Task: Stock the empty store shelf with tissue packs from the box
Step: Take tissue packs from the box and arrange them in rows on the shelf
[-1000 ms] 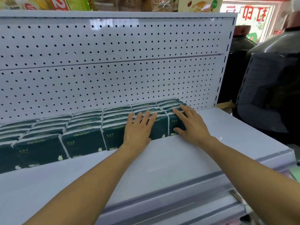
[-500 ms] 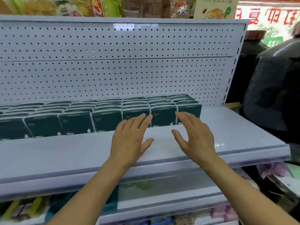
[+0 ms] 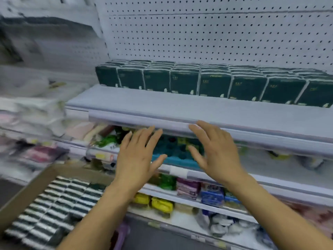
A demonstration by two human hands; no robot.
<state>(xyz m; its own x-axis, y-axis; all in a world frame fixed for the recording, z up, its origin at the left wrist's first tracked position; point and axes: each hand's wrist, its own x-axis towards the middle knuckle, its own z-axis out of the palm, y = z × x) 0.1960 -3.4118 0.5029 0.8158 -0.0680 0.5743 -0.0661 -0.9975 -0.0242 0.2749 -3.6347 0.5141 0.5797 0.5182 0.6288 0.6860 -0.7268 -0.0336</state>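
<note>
Several dark green tissue packs stand in rows at the back of the white shelf, against the pegboard. My left hand and my right hand hover with spread fingers below the shelf's front edge, both empty and clear of the packs. At the lower left a cardboard box holds several more tissue packs, seen from above as dark and white stripes.
Lower shelves carry coloured packets in yellow, purple, blue and green. A teal pack lies behind my hands. Blurred white bags fill the neighbouring shelves on the left. The pegboard back wall rises above the packs.
My hands have pulled back from the row of packs and dropped below the shelf edge. The view has swung down and left, bringing the box into sight.
</note>
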